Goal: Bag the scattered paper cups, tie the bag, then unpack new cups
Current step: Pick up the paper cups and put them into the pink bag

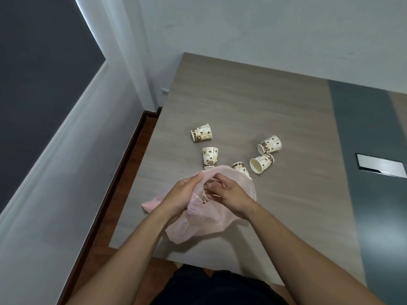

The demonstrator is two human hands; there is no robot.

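The table [253, 102], grey wood grain, fills most of the view; a darker grey strip [363, 133] runs down its right side with a metal flap [381, 165] set in it. White walls behind and to the left, with a dark panel [33, 84] on the left wall. Brown floor shows along the table's left edge.

The pink plastic bag [204, 219] is over the near part of the table, bunched and half open between my hands. Can't tell if anything is inside it.

My left hand [185, 192] pinches the bag's rim on the left side. My right hand [231, 192] grips the rim opposite, fingers curled into the plastic.

Five paper cups with a coffee-bean print sit on the table beyond the bag, none in it. One cup [201, 133] lies on its side, farthest left. One [210, 157] stands upside down, just beside the bag's rim. One [241, 168] is partly hidden behind the bag. Two lie tipped on the right, touching: the nearer [261, 163] shows its open mouth, the other [269, 144] lies just behind it.
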